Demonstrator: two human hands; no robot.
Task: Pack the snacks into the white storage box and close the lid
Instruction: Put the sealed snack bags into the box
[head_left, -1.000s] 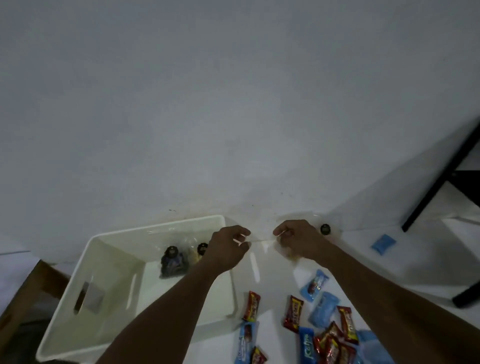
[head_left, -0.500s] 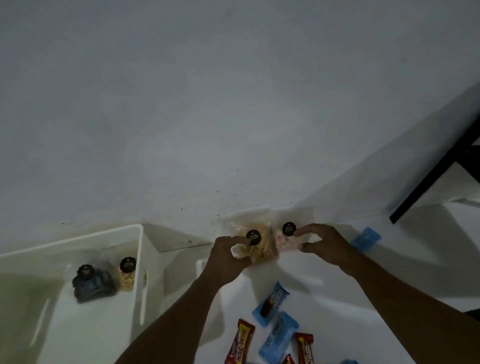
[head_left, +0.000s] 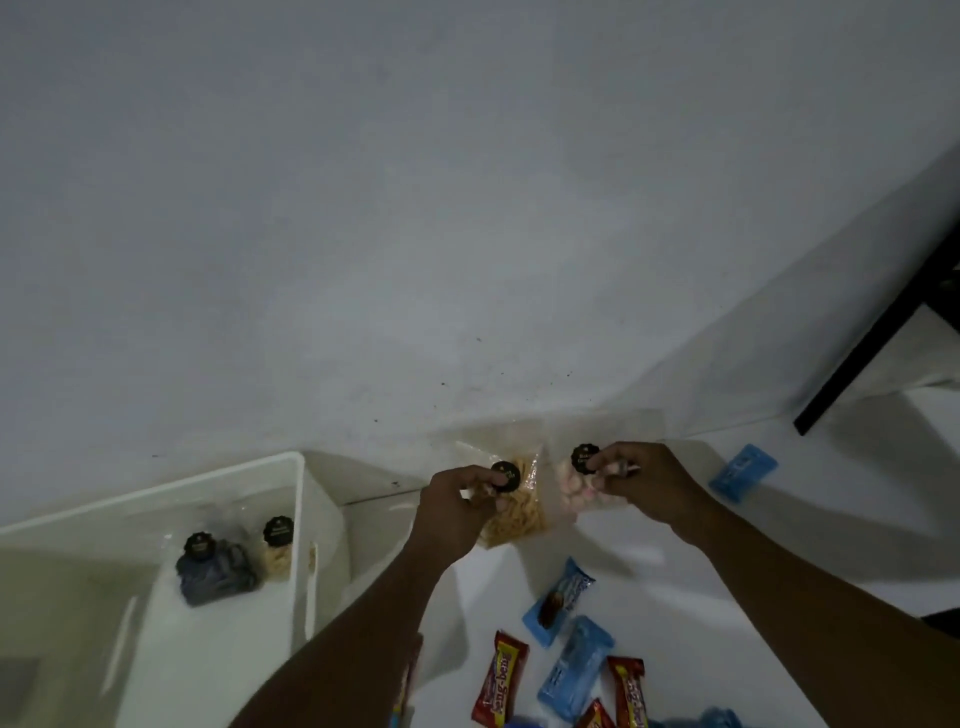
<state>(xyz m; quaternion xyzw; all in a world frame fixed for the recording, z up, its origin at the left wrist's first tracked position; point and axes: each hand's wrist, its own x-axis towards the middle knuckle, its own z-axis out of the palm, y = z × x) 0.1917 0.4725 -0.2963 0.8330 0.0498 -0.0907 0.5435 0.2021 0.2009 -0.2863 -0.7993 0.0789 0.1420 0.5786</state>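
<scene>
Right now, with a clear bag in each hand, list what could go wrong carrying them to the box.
1. The left hand pinches only the top of the yellow snack bag; it may slip.
2. The right hand likewise pinches the pink snack bag.
3. Dropped into the white storage box, they may crush the two bags inside.

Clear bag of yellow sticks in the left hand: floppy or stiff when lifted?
Probably floppy: the clear bag of yellow sticks is thin film, pinched near its black sticker by the left hand. Likely light for its size. The sticks look brittle, so squeezing may break them.
</scene>
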